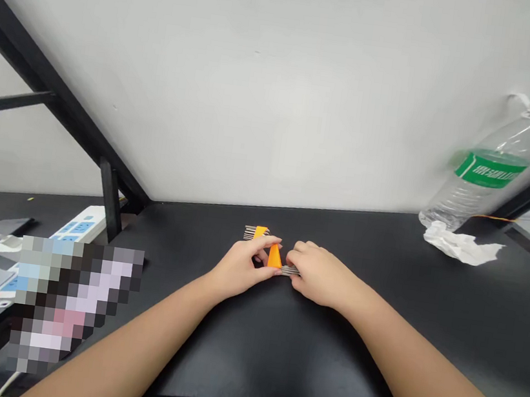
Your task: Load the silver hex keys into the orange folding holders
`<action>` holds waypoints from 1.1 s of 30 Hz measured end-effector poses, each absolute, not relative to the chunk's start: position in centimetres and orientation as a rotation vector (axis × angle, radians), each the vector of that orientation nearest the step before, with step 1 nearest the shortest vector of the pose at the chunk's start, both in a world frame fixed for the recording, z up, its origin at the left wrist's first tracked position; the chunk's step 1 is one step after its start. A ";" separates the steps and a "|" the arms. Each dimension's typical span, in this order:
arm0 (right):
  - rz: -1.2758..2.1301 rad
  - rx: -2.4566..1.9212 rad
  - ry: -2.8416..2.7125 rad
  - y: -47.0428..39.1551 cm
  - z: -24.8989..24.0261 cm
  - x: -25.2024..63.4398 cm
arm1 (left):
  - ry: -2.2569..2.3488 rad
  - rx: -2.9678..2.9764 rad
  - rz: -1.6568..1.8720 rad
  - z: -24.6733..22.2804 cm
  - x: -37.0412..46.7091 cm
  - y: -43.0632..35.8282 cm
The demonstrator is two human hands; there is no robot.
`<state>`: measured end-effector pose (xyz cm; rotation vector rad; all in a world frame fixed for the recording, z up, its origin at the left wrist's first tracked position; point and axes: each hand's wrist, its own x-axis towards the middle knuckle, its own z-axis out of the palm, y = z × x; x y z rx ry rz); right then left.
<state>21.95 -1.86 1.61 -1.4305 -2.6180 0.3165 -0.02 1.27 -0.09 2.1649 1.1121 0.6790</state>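
Both hands meet low over the black tabletop [283, 357], close together with a small gap between them. Left hand [242, 266] is partly curled, its thumb and forefinger closed on an orange holder [275, 258], thumb at the near end and forefinger across the far end; the other fingers bend in behind it, half hidden. Thin metal rods [287, 270] run from that holder toward the right hand [321, 272], whose thumb and bent fingers close around their outer ends; its palm faces down, so how many rods it grips cannot be told. Just beyond the left fingers lies a second orange piece [261, 231], with a row of silvery tips [248, 232] sticking out to its left; whether it joins the first holder is hidden by the fingers. Well to the right of the right hand and farther back, a clear bottle [491, 168] with a green label leans at a tilt in view, a crumpled white tissue [459, 243] at its base. Well to the left of the left hand lies a white power strip [94, 218] with blue sockets.
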 end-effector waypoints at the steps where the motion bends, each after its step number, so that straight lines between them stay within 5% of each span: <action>1: 0.264 -1.423 -2.625 -1.9 1.5 21.9 | 1.107 2.170 0.694 -0.1 0.0 1.3; 9: 0.028 -1.487 -2.666 -2.3 1.4 20.8 | 1.094 2.206 0.812 -0.6 -0.4 1.8; 18: 0.393 -1.340 -2.419 -1.9 3.3 23.1 | 1.119 2.120 0.848 -0.6 -0.2 1.7; 33: 0.493 -1.325 -2.287 -2.0 4.1 23.4 | 1.151 2.084 0.883 -1.0 -0.3 1.7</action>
